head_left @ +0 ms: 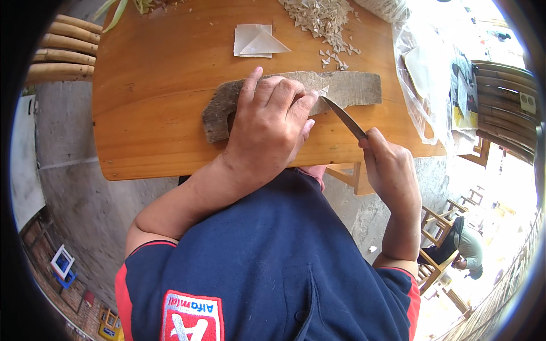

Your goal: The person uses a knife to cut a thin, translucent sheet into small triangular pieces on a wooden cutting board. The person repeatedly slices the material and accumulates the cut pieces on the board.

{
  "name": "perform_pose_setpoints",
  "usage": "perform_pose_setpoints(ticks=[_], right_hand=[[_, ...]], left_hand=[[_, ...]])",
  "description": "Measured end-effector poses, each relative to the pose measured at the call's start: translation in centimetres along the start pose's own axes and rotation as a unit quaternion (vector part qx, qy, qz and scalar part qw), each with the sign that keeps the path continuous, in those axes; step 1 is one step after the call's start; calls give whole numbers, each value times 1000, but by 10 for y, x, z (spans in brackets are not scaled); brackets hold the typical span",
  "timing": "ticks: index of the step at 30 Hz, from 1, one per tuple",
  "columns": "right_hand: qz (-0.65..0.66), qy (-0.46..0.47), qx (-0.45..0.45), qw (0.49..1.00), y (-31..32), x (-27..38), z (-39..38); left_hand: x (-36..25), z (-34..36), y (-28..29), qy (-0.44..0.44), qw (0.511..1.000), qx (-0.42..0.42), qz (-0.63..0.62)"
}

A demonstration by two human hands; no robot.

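Left hand (270,122) fingers pressed flat on worn cutting board (352,88) near tabletop (153,113) front edge; right hand (389,167) fingers closed around knife (343,116).

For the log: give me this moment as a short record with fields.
surface: round wooden table
left hand: left hand pressed flat on a worn grey cutting board, pinning a small white piece
right hand: right hand gripping a knife, blade tip at the white piece
cut pieces: pile of small white triangles at the table's far edge
uncut stock: white folded sheets beyond the board
right of table: clear plastic bag
background: seated person lower right
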State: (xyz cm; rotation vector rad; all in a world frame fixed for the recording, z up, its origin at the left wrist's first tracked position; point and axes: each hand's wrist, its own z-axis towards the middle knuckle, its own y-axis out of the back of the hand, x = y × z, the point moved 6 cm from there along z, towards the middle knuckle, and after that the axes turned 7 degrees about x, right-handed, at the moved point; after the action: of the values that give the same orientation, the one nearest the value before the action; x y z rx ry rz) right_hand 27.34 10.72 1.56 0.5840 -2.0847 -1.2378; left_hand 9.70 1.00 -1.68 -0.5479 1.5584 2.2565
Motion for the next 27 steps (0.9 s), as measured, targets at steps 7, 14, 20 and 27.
perform_pose_setpoints(ticks=[7, 14, 20, 27], right_hand=[[28, -6, -27, 999, 5, 4, 1], [16, 18, -50, 998, -1, 13, 3], [-3, -16, -15, 1000, 0, 13, 5], [-13, -5, -23, 1000, 0, 13, 7]], left_hand=[[0, -2, 2, 7, 1000, 8, -21], [-1, -1, -2, -5, 1000, 7, 11], [0, -2, -3, -4, 1000, 9, 17], [-1, -1, -3, -2, 1000, 10, 23]])
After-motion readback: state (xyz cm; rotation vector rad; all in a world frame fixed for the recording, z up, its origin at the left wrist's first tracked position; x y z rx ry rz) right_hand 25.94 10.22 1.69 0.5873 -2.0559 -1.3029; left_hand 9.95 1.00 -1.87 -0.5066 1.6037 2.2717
